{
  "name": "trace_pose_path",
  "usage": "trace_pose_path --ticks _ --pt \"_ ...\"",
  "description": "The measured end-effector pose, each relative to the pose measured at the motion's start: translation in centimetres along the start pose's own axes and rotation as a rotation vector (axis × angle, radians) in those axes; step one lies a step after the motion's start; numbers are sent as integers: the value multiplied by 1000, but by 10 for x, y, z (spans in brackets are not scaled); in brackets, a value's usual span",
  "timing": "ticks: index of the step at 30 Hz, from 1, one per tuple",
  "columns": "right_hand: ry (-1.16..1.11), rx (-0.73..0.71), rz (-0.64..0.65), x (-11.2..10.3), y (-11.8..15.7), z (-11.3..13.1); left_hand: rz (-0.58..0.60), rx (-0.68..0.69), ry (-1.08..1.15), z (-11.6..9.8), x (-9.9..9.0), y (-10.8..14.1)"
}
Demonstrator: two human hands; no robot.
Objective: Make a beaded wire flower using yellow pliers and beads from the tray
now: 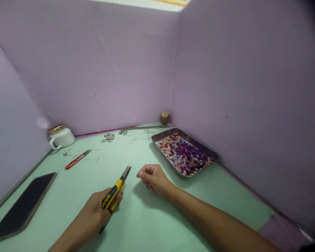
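My left hand (101, 209) is wrapped round yellow-and-black pliers (112, 194), whose metal jaws point up and to the right. A thin wire (133, 169) runs past the jaw tips. The wire's near end is pinched between the thumb and forefinger of my right hand (154, 180). Whether the jaws grip the wire I cannot tell. Beyond my right hand lies a metal tray (157, 143) holding many loose beads (186, 154) in purple, red, white and black.
Orange-handled thread snips (77, 160) lie left among wire scraps (67, 152). Behind are small beaded pieces (109, 137), a bundle of wires (144, 127) and a small yellow-topped container (164, 118). A white mug (64, 137) and dark board (25, 206) are at the left. Lilac walls enclose the table.
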State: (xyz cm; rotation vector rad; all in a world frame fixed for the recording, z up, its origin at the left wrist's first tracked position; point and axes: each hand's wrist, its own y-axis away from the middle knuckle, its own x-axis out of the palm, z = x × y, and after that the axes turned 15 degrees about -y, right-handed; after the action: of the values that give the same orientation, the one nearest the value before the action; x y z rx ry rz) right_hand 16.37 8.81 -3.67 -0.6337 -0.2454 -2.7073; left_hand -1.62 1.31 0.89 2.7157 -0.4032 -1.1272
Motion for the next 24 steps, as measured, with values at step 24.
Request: trace_pose_path --ticks 24 --pt "-54 48 57 0 1 0 28 5 -74 4 9 -2"
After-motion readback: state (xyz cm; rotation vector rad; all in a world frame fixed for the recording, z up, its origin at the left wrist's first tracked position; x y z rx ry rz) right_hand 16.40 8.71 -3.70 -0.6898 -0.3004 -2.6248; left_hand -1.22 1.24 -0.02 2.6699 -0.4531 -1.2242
